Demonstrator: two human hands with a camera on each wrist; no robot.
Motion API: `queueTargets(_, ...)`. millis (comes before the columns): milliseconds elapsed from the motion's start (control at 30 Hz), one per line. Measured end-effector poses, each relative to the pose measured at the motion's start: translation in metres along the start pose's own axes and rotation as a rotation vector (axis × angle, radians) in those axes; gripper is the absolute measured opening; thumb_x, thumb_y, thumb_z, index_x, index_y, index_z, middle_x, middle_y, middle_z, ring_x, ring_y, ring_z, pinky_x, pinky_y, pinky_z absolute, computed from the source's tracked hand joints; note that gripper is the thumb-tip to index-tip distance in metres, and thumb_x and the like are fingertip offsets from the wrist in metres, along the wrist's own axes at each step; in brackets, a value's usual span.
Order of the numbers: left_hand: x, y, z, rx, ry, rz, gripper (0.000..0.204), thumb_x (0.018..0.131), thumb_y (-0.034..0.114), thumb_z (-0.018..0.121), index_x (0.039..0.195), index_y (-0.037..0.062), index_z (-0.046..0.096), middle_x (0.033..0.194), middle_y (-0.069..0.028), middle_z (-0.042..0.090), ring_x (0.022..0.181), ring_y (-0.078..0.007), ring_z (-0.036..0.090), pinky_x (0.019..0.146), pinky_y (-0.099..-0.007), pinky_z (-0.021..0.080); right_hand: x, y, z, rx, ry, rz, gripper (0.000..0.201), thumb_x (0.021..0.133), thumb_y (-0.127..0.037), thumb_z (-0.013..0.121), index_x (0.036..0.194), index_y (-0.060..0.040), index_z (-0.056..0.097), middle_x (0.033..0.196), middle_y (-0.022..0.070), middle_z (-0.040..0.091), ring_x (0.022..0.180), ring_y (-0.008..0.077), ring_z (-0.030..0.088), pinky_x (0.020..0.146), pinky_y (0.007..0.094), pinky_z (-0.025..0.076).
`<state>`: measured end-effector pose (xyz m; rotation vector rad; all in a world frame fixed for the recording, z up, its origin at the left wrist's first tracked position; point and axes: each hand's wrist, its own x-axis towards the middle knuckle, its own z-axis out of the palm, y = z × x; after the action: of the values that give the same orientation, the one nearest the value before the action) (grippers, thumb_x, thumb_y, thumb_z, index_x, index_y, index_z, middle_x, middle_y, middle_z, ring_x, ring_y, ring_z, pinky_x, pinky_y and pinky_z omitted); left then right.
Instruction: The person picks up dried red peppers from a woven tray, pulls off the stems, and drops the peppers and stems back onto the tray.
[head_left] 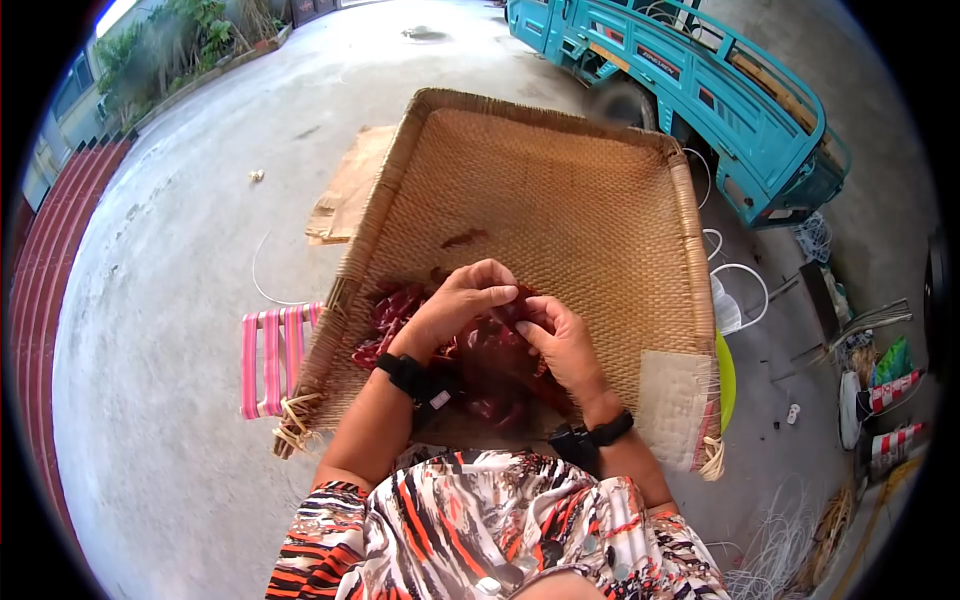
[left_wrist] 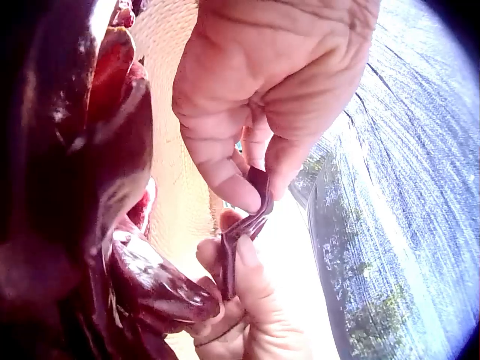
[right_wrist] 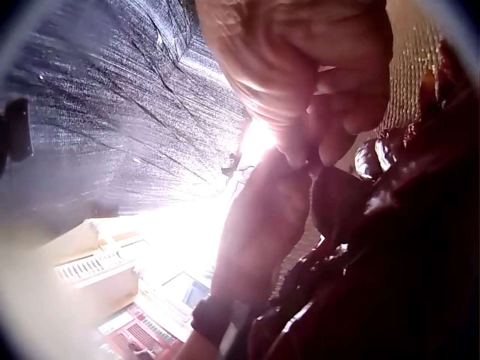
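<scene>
Dried red chili peppers (head_left: 395,318) lie heaped at the near side of a large woven tray (head_left: 570,190). Over this heap both hands meet. The left hand (head_left: 462,303) pinches one end of a dark red dried chili (left_wrist: 244,225) between thumb and fingers. Its other end is pinched by the right hand (head_left: 562,345), so the wrinkled pod stretches between the two hands in the left wrist view. Glossy peppers (left_wrist: 154,277) fill the side of that view. In the right wrist view the fingers overlap and the held pod is mostly in shadow.
A pink striped folding stool (head_left: 275,360) stands left of the tray, near a flat piece of cardboard (head_left: 350,190). To the right are a white bucket (head_left: 728,305) and a yellow-green basin (head_left: 726,380). A teal cargo tricycle (head_left: 690,90) is parked beyond.
</scene>
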<state>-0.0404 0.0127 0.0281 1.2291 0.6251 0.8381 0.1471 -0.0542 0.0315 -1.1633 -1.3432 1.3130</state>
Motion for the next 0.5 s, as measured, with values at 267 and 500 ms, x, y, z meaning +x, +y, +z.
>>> queueTargets(267, 0.01, -0.014, -0.004, 0.232, 0.206, 0.018, 0.031, 0.095, 0.026, 0.061, 0.116, 0.003, 0.057, 0.095, -0.0017, 0.061, 0.081, -0.0081, 0.058, 0.069, -0.0231, 0.047, 0.0, 0.006, -0.053, 0.289, 0.302, 0.016, 0.019, 0.093, -0.013, 0.061, 0.112, -0.008, 0.06, 0.09, -0.0007, 0.065, 0.069, 0.0046, 0.058, 0.057, 0.0177, 0.047)
queueTargets(500, 0.015, -0.045, -0.011, 0.817, 0.007, 0.253, 0.028, 0.091, 0.028, 0.065, 0.112, 0.0091, 0.064, 0.098, -0.0069, 0.062, 0.087, -0.02, 0.06, 0.077, -0.0312, 0.049, -0.026, 0.014, -0.173, 1.025, 0.564, -0.222, 0.019, 0.098, -0.023, 0.057, 0.105, -0.0066, 0.06, 0.088, 0.0012, 0.066, 0.064, 0.0061, 0.054, 0.055, 0.0214, 0.044)
